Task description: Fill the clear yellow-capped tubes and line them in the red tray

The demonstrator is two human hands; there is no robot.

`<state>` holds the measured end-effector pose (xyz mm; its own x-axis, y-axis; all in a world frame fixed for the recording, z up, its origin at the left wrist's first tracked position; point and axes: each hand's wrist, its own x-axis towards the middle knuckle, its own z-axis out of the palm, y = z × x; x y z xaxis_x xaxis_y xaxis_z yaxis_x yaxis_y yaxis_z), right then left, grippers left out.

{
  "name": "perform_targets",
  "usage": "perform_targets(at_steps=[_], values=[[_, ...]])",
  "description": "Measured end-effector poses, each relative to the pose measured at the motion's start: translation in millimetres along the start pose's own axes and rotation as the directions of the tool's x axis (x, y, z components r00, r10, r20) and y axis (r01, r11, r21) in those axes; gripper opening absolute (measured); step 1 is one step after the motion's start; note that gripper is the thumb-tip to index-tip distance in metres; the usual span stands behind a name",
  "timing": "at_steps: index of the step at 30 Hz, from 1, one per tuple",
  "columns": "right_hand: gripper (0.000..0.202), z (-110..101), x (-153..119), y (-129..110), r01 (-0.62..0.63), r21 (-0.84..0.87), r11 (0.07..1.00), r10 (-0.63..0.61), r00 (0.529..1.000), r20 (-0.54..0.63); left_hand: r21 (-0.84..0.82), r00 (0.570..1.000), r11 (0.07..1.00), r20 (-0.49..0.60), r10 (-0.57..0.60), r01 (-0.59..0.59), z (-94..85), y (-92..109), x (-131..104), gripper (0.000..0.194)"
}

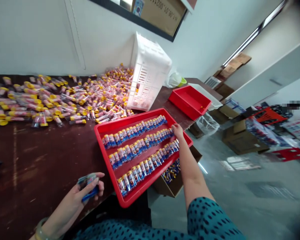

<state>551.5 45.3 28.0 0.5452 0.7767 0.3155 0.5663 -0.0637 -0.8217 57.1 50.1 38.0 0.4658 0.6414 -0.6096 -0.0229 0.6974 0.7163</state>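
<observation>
A red tray lies in front of me, with three rows of small yellow-capped tubes with blue printed wrapping standing in it. My right hand reaches over the tray's right side, its fingers closed at the far end of the middle row on a small tube there, partly hidden by the fingers. Left of the tray, my left hand is closed around a small bundle of blue printed wrappers, held above the dark brown table.
Loose clear tubes with yellow caps form a large heap along the wall. A white basket stands tilted behind the tray. Right of it sits another red tray. Below the table edge is a cardboard box; a person is farther right.
</observation>
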Motion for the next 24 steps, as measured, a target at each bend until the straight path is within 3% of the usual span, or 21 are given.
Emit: perform_targets(at_steps=[4,8,10,12,15,18,21,24], values=[[0.018,3.8,7.5,17.2,-0.125,-0.153,0.980,0.116,0.991,-0.068,-0.036,1.000,0.999,-0.030,-0.001,0.000,-21.0,-7.5,3.3,0.036],[0.019,50.5,26.2,0.1,-0.095,-0.215,0.972,0.091,0.995,-0.030,-0.060,0.999,0.998,0.004,0.037,-0.037,-33.8,-12.2,3.9,0.028],[0.025,96.8,37.1,-23.5,-0.011,-0.205,0.979,0.026,0.997,0.071,-0.042,0.998,0.998,0.038,0.040,-0.039,-33.9,-11.8,4.0,0.029],[0.029,159.1,40.8,-56.3,0.108,-0.162,0.981,-0.067,0.969,0.238,-0.028,0.997,0.999,0.070,0.030,-0.028,-30.9,-10.5,4.5,0.033],[0.026,267.5,30.8,-112.2,0.280,-0.084,0.956,-0.196,0.827,0.527,-0.044,0.996,0.998,0.083,0.038,-0.035,-26.1,-9.6,4.3,0.040],[0.020,362.8,12.1,-158.8,0.398,-0.077,0.914,-0.237,0.677,0.697,-0.053,0.995,0.996,0.067,0.074,-0.070,-28.9,-11.5,-1.2,0.034],[0.031,422.4,-5.9,-186.6,0.473,-0.150,0.868,-0.217,0.633,0.743,-0.065,0.993,0.992,0.041,0.111,-0.108,-44.0,-14.7,-13.3,0.030],[0.048,448.3,-22.1,-198.2,0.489,-0.259,0.833,-0.157,0.659,0.736,-0.087,0.985,0.982,-0.058,0.164,-0.169,-68.9,-16.3,-28.1,0.031]])
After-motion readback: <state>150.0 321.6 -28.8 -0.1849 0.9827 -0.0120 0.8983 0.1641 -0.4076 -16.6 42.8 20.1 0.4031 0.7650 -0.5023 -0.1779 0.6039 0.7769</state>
